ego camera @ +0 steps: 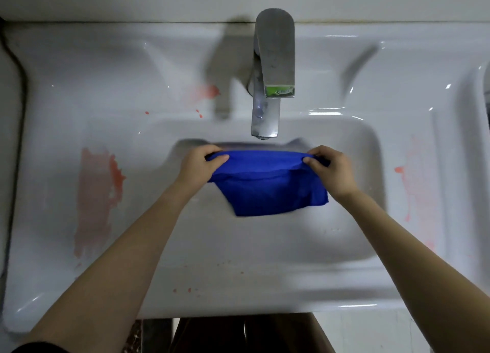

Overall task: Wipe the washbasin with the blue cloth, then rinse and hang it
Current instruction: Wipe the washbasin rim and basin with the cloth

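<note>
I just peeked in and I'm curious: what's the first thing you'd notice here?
The bright blue cloth jumps out, pinched at its top edge by the left hand and right hand over the white ceramic washbasin, just in front of the silver metal tap. Next come the reddish-orange smears on the basin's left ledge, with smaller splashes on the right.

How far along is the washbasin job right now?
Done: nothing clearly. Red smears show on the washbasin ledges left and right and beside the faucet.
In hand: the left hand and right hand pinch the top edge of the blue cloth, stretched over the bowl below the spout. No water visibly runs.
Left: wiping the stains, rinsing, hanging.
</note>
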The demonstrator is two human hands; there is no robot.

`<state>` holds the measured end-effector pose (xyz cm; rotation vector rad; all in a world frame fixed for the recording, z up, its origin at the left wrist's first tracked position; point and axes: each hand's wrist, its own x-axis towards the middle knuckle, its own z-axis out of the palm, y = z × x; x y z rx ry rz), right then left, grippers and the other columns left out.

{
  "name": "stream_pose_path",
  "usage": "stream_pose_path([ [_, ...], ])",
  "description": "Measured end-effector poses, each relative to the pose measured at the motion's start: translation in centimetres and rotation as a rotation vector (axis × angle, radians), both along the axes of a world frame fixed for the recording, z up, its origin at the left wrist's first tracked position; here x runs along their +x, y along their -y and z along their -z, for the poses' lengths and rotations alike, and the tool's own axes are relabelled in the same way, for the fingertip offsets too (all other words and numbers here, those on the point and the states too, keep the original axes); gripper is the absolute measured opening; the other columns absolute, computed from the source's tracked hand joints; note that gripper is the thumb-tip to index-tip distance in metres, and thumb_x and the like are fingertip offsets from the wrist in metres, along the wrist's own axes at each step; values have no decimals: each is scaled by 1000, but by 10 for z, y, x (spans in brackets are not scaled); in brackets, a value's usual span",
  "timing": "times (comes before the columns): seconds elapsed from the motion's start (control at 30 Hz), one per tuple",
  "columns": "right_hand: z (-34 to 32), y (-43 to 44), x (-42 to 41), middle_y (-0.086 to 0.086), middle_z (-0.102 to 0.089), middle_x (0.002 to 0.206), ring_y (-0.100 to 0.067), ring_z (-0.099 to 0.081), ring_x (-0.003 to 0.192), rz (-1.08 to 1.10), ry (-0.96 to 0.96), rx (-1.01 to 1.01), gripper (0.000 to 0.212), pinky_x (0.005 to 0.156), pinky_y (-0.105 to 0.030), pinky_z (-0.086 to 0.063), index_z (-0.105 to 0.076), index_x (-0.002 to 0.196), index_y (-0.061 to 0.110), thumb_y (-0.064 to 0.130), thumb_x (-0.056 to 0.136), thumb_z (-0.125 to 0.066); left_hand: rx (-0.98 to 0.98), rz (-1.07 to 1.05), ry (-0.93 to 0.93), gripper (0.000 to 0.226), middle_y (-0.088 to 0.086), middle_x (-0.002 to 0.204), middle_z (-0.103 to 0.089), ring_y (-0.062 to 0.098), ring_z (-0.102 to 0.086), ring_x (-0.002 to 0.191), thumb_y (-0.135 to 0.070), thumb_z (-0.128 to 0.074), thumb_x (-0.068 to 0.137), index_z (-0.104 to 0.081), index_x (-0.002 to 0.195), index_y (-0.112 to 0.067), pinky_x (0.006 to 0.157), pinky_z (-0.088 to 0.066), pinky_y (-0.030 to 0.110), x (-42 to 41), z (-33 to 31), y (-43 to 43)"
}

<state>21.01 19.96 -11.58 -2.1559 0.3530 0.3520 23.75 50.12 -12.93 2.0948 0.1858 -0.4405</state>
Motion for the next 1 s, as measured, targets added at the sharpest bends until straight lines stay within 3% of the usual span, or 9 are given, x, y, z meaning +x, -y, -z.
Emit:
stream_pose_path([
  [0.1, -14, 2, 9, -13, -69, 86, -15, -60, 78, 40, 33, 95, 9, 74, -33, -51, -69, 88, 6, 14, 91, -67, -16, -9, 29, 13, -1, 87, -68, 4, -61, 78, -14, -66, 88, -72, 98, -9, 70, -45, 7, 9, -14, 2],
  [0.17, -25, 4, 11, -18, -69, 86, -16, -60, 76, 46, 39, 150, 10, 73, -33, -52, -69, 88, 2, 12, 91, -67, -32, -18, 34, 12, -2, 86, -68, 0, -60, 77, -14, -66, 88, -73, 97, -10, 67, -44, 4, 10, -23, 1],
  [0.37, -38, 10, 1, -8, -72, 81, -14, -65, 73, -29, -26, 194, 6, 71, -25, -54, -72, 85, 8, 9, 89, -69, -34, 55, -31, 10, 3, 81, -71, 8, -62, 73, -16, -66, 88, -73, 90, -9, 67, -48, 19, -6, -34, -11],
  [0.43, -31, 8, 0, -6, -72, 83, -17, -64, 76, -52, -20, 135, 6, 73, -24, -53, -72, 86, 10, 12, 90, -68, -21, 71, -45, 10, -3, 77, -69, 2, -60, 70, -16, -66, 88, -73, 90, -10, 66, -45, 17, -11, -27, -13],
  [0.53, -17, 1, -2, 0, -68, 80, -12, -60, 73, -131, -71, 26, 10, 64, -10, -44, -70, 88, 13, 16, 93, -63, 31, 102, -109, 15, -4, 69, -62, 5, -55, 63, -21, -63, 91, -70, 84, -10, 62, -42, 18, -15, -15, -9],
  [0.67, 3, -3, -9, 1, -63, 78, -16, -54, 75, -271, -201, -82, 19, 63, -17, -40, -68, 86, 14, 20, 98, -55, 103, 221, -242, 35, 0, 60, -46, 12, -41, 56, -27, -57, 95, -51, 63, -12, 55, -30, 24, -25, -4, -7],
  [0.87, -13, -4, -7, -2, -65, 80, -11, -55, 72, -209, -186, -18, 25, 63, -17, -43, -67, 89, 11, 24, 101, -50, 41, 109, -211, 38, -2, 57, -43, 8, -38, 50, -25, -57, 95, -48, 62, -9, 50, -28, 18, -26, -13, -11],
  [1.0, -25, 4, -3, 5, -67, 75, -1, -58, 65, -200, -237, 68, 26, 61, -11, -44, -70, 82, 16, 27, 99, -54, 35, 151, -198, 41, 6, 58, -38, 12, -36, 53, -24, -57, 94, -46, 63, 0, 52, -26, 23, -15, -23, -14],
])
